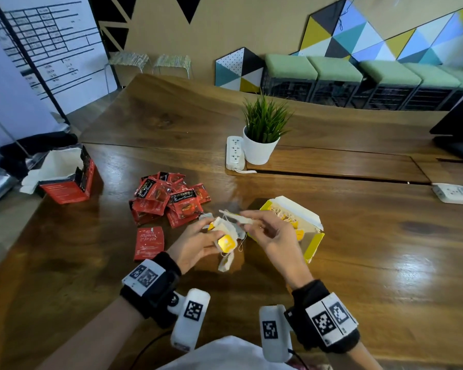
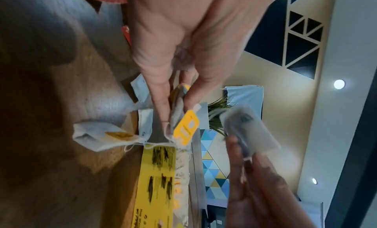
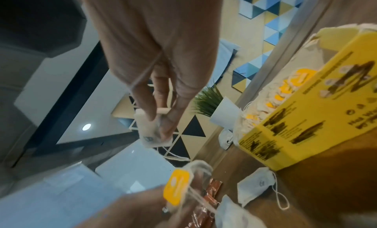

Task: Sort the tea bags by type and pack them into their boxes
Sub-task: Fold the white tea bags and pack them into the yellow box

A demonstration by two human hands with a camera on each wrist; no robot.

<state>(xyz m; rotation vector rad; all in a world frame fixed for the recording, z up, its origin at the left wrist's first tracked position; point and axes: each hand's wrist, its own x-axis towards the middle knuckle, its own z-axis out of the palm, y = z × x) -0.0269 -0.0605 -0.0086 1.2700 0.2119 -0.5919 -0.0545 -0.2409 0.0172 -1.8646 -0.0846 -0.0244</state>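
My left hand grips a bunch of white paper tea bags with yellow tags just above the table; the left wrist view shows a yellow tag pinched at the fingertips. My right hand pinches a single white tea bag, which the right wrist view shows between thumb and fingers. Right behind the hands lies the open yellow box with several tagged bags inside. A pile of red foil tea packets lies to the left, one red packet apart from it.
An open red box stands at the table's left edge. A potted plant and a white power strip sit beyond the boxes. Loose white tea bags lie on the wood by the yellow box. Another power strip lies far right.
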